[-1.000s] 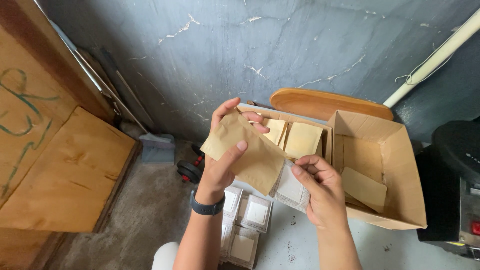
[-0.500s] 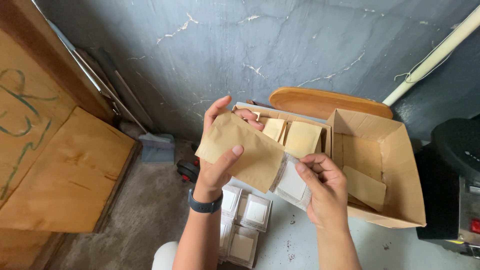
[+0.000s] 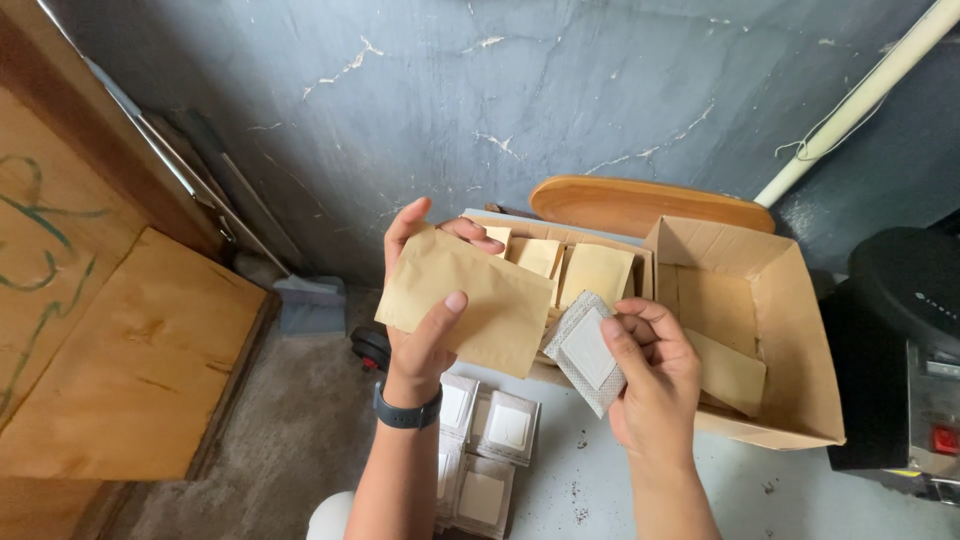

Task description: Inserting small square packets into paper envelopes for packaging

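Note:
My left hand (image 3: 420, 330) holds a brown paper pouch (image 3: 470, 300) up in front of me, thumb across its face, fingers behind. A black watch is on that wrist. My right hand (image 3: 655, 375) pinches a white mesh filter packet (image 3: 588, 350) that sits just clear of the pouch's right end. Both hands hover above a cardboard box (image 3: 790, 330) holding more brown pouches (image 3: 598, 272).
Several white packets (image 3: 490, 440) lie in rows on the grey table below my hands. A wooden oval board (image 3: 640, 205) leans behind the box. A black machine (image 3: 900, 350) stands at the right. Plywood sheets (image 3: 130, 360) and a dustpan (image 3: 312, 303) are at the left.
The white packet was partly inside the pouch's open end; now my right hand has it fully outside, and the pouch has shifted left.

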